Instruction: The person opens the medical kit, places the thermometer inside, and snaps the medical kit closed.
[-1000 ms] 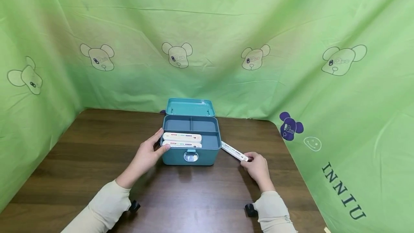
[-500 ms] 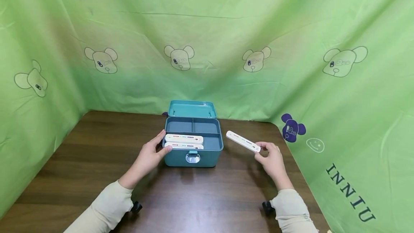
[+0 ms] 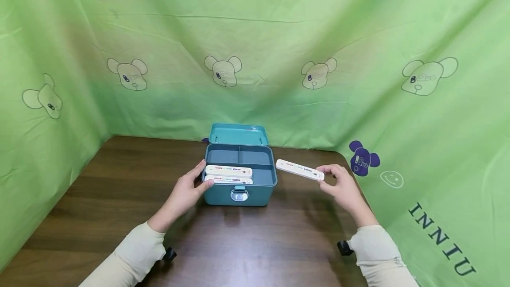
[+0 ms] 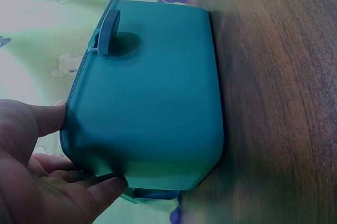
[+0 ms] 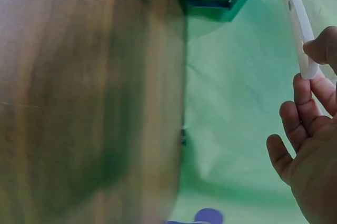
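Head view records a green curtain (image 3: 255,25) as backdrop and, before it, a wood-grain table (image 3: 119,189). On the table stands the box (image 3: 258,197), upright, its lid (image 3: 238,135) raised at the rear. The left hand (image 3: 184,193) holds the box at its near left corner: thumb at the front rim, fingers apart from it along the side wall. This hold is judged sound; it should be kept light and steady, so the box neither slides nor tips. The right hand (image 3: 343,189) has thumb and fingertips clamped on the right end of the held case (image 3: 299,169), with the remaining fingers spread free in the right wrist view. The held case is off the table, at the right of the box, its far end close to the rim; whether the two touch cannot be told. Gripped at one end only, it may droop or twist; a firm pinch, a level carriage and clearance from the rim are advised. Inside the front compartment (image 3: 264,174), the back case (image 3: 229,171) and front case (image 3: 229,180) lie side by side toward the left; neither should be knocked. The latch (image 3: 239,195) hangs at the front.
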The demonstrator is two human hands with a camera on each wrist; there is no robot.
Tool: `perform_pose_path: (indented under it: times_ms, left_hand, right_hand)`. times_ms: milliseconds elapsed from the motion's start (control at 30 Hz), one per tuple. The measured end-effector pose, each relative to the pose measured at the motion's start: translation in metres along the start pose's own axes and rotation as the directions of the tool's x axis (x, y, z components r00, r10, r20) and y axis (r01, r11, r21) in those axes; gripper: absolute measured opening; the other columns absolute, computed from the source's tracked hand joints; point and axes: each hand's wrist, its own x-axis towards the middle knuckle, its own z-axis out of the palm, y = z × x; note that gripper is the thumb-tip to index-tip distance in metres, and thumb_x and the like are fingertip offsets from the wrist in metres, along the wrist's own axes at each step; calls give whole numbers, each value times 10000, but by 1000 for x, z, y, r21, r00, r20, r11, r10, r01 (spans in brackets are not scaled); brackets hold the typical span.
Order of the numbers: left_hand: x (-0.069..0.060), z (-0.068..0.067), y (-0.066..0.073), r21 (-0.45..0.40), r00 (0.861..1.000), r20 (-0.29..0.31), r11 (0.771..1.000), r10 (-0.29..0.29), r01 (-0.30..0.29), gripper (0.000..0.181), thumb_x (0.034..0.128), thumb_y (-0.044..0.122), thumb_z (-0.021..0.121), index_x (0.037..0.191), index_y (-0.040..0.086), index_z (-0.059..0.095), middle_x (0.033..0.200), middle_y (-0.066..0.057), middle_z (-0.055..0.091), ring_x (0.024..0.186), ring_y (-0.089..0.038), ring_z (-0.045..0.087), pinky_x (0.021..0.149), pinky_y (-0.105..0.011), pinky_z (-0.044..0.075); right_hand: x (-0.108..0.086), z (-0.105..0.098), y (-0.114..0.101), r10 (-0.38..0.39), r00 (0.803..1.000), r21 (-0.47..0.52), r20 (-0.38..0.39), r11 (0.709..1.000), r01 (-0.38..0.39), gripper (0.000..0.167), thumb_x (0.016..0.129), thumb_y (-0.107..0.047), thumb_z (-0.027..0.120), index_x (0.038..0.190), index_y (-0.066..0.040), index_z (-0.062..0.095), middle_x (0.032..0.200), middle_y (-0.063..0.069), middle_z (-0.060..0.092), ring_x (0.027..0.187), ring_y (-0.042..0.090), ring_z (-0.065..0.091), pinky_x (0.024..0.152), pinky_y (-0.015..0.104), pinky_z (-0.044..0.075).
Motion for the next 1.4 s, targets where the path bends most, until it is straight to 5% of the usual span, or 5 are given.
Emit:
perform_pose_path:
  times_ms: [533,1400]
  left_hand:
    - [0,1,-1,4,1000,-1,1000,5,-5,741,995,272,697,1590,26,330,1653,-137,311,1523,-303,308,1213,-473,322]
    - [0,1,0,-5,1000,-5,1000,4,-4,737,1000,272,690,1590,20,326,1654,-147,306,1520,-314,316,1179,-470,360]
  right_hand:
    - [26,-9,-36,-158,975,-7,154,987,161,315,845,-55,777,1141,-154,731,1137,9,690,1134,212,536,990,444,416]
    - [68,10,-84,-316,848,-12,426,935,354,276,862,-111,783,1127,-182,756,1088,-51,700,1108,222,571,1013,494,360]
